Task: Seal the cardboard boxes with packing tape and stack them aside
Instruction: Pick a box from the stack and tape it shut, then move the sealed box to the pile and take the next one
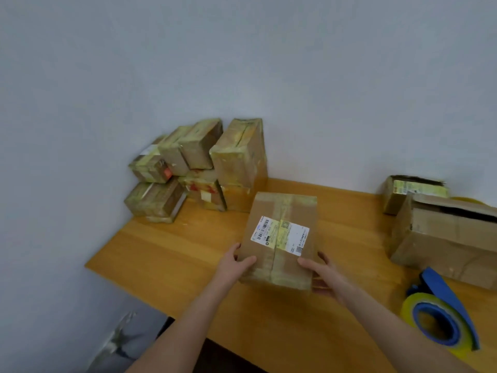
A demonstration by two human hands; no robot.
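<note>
A taped cardboard box (279, 238) with a white shipping label on top is held over the middle of the wooden table (166, 254). My left hand (236, 261) grips its near left corner, thumb on top. My right hand (320, 273) grips the near right corner, thumb on top and fingers under the edge. A stack of sealed boxes (201, 168) stands at the far left against the wall. A blue tape dispenser with yellowish tape (441, 316) lies at the near right.
An open-flapped cardboard box (443, 238) sits at the right edge, with another taped box (411, 192) behind it. A grey wall runs behind the table. The table's left edge drops to a grey floor (67, 305).
</note>
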